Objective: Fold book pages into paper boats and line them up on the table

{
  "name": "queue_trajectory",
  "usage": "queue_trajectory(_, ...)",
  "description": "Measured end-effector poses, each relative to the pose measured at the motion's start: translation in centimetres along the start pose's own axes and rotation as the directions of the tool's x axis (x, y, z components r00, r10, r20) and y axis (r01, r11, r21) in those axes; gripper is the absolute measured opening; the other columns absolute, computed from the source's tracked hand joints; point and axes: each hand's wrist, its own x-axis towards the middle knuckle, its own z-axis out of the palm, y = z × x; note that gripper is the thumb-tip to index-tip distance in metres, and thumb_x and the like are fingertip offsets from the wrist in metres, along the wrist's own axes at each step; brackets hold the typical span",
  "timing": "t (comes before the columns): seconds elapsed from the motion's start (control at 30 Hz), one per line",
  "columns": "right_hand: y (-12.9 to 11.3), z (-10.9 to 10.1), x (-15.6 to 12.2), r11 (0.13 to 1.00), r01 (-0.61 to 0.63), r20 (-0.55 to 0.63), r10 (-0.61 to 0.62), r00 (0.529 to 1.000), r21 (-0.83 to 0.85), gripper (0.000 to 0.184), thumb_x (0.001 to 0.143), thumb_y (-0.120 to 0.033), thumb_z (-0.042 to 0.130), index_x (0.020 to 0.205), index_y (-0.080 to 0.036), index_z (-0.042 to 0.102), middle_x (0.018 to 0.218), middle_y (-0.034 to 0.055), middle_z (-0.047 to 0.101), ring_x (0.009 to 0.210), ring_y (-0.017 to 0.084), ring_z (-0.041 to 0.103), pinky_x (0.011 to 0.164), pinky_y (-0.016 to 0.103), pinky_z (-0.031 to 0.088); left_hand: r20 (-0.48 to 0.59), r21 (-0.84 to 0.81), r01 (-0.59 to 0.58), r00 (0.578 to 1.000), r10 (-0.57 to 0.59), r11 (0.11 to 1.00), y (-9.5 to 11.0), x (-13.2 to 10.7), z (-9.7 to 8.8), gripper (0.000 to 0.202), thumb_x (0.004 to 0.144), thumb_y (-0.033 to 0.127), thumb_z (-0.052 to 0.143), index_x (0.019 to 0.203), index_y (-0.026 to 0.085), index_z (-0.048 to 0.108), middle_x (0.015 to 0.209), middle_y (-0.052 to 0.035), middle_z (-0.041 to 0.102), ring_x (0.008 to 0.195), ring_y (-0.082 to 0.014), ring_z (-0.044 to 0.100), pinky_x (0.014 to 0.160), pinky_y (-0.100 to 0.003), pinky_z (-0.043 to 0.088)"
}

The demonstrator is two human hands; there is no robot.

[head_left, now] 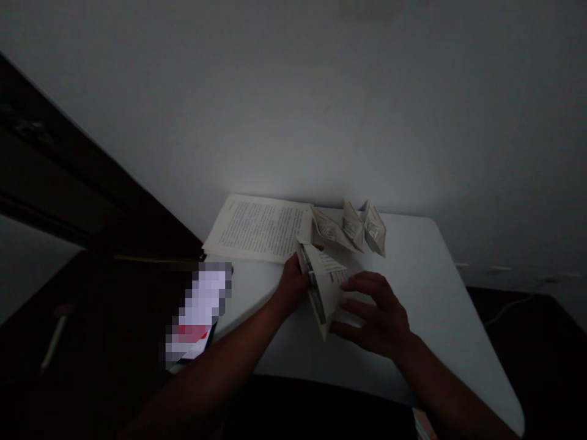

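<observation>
A folded sheet of printed paper (328,287) is held up over the front half of the white table. My left hand (294,282) grips it along its left side, and part of the fingers is hidden behind the paper. On the other side, my right hand (378,315) has its fingers spread and bent, the tips at or very near the paper's right edge; whether they touch is hard to tell. Just behind the hands stand three folded paper boats, the left one (332,231), the middle one (353,225) and the right one (375,229).
A stack of printed pages (261,226) lies at the table's back left, against the wall (293,110). A phone (199,311), its screen blurred out, is at the left edge. The white table (440,293) has rounded corners. A pale cable (513,304) runs at right.
</observation>
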Motion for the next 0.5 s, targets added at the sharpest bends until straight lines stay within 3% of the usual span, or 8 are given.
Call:
queue_trajectory(0.17, -0.46, 0.47, -0.08, 0.994, 0.111, 0.062, -0.109, 0.992, -0.018, 0.039, 0.065, -0.017, 0.075, 0.1, -0.029, 0.062, 0.094, 0.004, 0.065, 0.088, 0.021, 0.055, 0.074, 0.039, 0.05, -0.07, 0.074, -0.079, 0.994, 0.084, 0.994, -0.52, 0.13, -0.26, 0.051, 0.058, 0.032, 0.072, 0.102, 0.017, 0.052, 0.08, -0.0004, 0.062, 0.074, -0.0171, 0.059, 0.069, -0.028, 0.048)
queue_trajectory(0.5, -0.44, -0.25, 0.34, 0.997, 0.075, -0.079, -0.077, 0.994, -0.021, 0.028, 0.072, -0.012, 0.065, 0.096, -0.027, 0.063, 0.084, 0.0039, 0.064, 0.08, 0.019, 0.057, 0.065, 0.036, 0.051, -0.038, 0.36, -0.146, 0.985, 0.17, 0.921, -0.32, -0.26, -0.31, 0.041, 0.071, 0.032, 0.065, 0.106, 0.017, 0.049, 0.084, -0.0021, 0.059, 0.078, -0.0169, 0.057, 0.07, -0.028, 0.047)
